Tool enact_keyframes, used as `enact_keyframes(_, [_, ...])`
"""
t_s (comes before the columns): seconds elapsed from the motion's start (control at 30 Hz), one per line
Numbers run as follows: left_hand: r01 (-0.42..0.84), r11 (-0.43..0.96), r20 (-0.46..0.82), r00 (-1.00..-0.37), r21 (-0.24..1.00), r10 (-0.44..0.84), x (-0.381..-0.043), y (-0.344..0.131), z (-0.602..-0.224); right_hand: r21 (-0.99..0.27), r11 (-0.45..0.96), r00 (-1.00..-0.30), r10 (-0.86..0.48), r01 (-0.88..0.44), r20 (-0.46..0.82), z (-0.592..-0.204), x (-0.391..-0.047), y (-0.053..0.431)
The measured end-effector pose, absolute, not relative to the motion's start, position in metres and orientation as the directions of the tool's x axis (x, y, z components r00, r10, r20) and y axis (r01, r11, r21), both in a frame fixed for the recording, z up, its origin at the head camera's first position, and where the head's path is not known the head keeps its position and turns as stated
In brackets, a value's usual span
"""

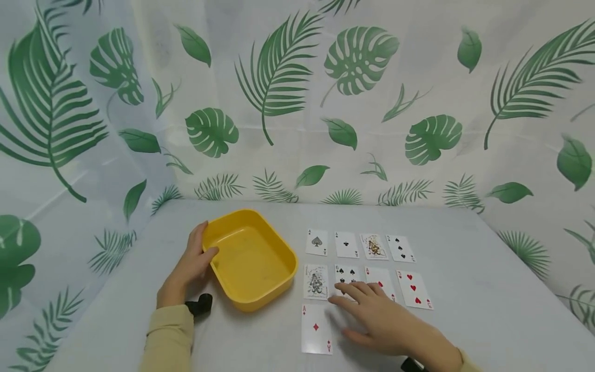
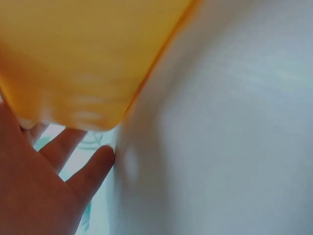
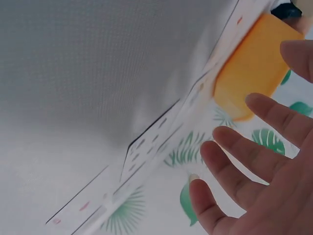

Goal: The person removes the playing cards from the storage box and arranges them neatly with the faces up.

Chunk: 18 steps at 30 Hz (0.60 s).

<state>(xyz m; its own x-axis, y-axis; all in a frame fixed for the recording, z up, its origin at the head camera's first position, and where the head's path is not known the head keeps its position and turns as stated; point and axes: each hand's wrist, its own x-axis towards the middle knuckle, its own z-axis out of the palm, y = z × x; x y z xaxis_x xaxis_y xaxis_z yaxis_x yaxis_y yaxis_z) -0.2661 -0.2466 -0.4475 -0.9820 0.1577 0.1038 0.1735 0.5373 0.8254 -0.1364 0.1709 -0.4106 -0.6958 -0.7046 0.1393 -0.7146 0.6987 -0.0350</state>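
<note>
In the head view my left hand (image 1: 192, 261) grips the left rim of a yellow tray (image 1: 251, 258), thumb over the rim and fingers along the outside. The tray holds nothing. My right hand (image 1: 376, 315) hovers over the playing cards with fingers spread and nothing in them. It partly covers a six of spades (image 1: 345, 273) and a red ace (image 1: 372, 274). Left of it lie a grey joker (image 1: 316, 282) and an ace of diamonds (image 1: 316, 330). The right wrist view shows the right hand's fingers (image 3: 259, 161) apart from the cards.
A back row holds an ace of spades (image 1: 316, 242), an ace of clubs (image 1: 346, 244), a coloured joker (image 1: 374, 246) and another spades card (image 1: 401, 248). A hearts card (image 1: 414, 289) lies at the right. Leaf-printed cloth (image 1: 297, 150) surrounds the white table (image 1: 465, 258).
</note>
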Motion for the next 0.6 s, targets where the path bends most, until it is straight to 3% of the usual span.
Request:
enact_keyframes(0.27, [0.230,0.641,0.166,-0.973,0.732,0.159,-0.264,-0.245,-0.442,0.002,0.754,-0.723,-0.630,-0.656,0.282,-0.404,-0.129,0.193])
enact_keyframes(0.43, [0.338,0.765,0.353,-0.923,0.548,0.154,-0.241,-0.239,-0.437,0.024,0.769,-0.686,-0.583,-0.638,0.435,-0.400,-0.120,0.212])
enact_keyframes(0.6, [0.381,0.847,0.547,-0.826,0.371,0.132,-0.203,-0.233,-0.432,0.039,0.784,-0.623,-0.521,-0.620,0.584,-0.398,-0.115,0.229])
